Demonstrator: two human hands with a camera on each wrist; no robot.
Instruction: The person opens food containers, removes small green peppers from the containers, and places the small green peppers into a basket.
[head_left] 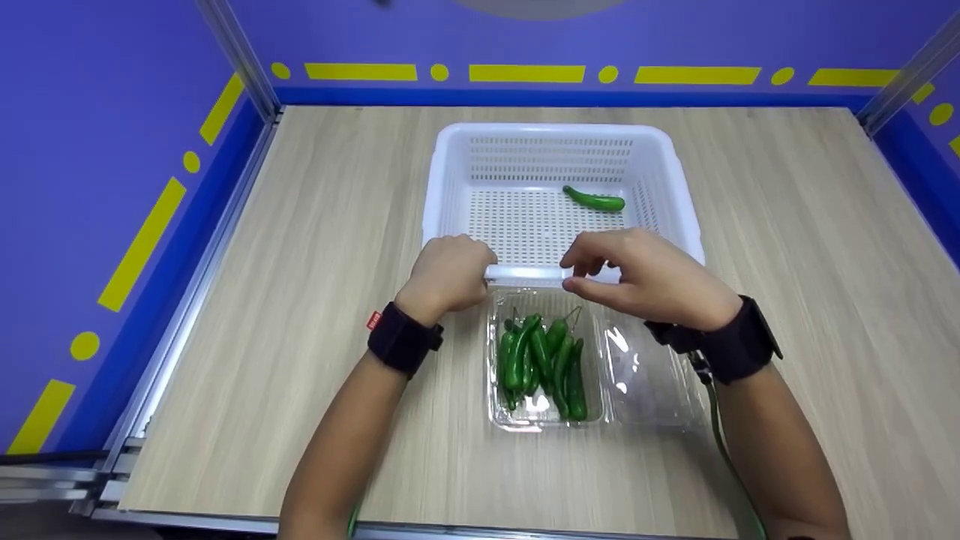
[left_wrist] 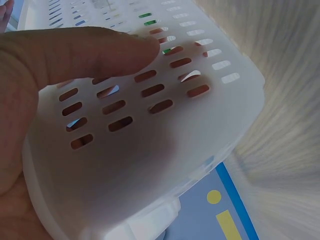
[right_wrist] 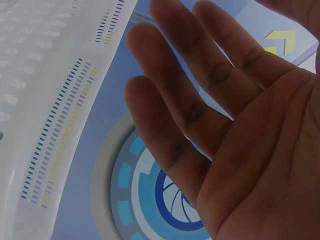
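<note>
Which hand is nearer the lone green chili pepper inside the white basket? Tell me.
Right. The right hand hovers at the basket's near rim, just below the lone pepper. The left hand grips the same rim farther left, well across the basket from it.

I see a pale wood worktop (head_left: 315,247) carrying a white perforated basket (head_left: 450,161), with an open clear clamshell tray (head_left: 652,390) just in front of it.

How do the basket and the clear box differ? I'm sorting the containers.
The basket is white, slotted and deep, holding one pepper; the clear box is see-through, shallow, hinged open and holds a bunch of peppers. The left hand grips only the basket. Both are plastic.
</note>
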